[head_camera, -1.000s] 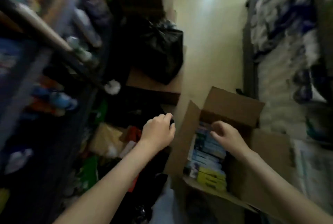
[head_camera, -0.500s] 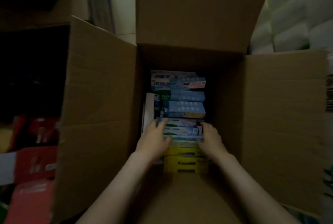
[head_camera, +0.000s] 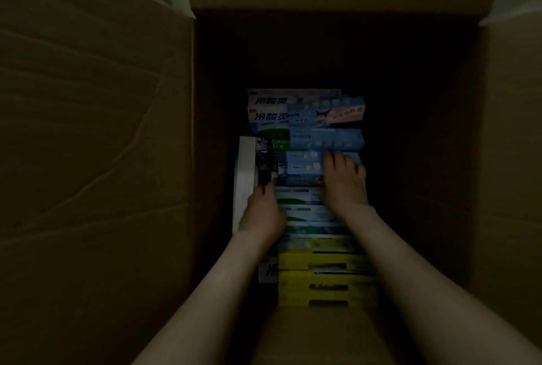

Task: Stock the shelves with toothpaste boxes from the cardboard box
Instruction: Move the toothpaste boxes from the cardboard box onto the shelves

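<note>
Head view: toothpaste boxes [head_camera: 305,136] are seen stacked flat in a row inside the dim cardboard box [head_camera: 96,130], coloured white-blue at the far end, then blue, green-white and yellow nearest. The right hand [head_camera: 344,185] is laid with fingers spread on the blue boxes, while the left hand [head_camera: 262,212] is placed at the stack's left edge, its finger position not discernible.

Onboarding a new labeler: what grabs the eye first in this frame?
Both bare hands deep in the open cardboard box: the left hand at the stack's left edge, the right hand flat on the blue toothpaste boxes. Nearer the camera lie yellow toothpaste boxes. The scene is very dark, so whether either hand grips anything is unclear.
</note>
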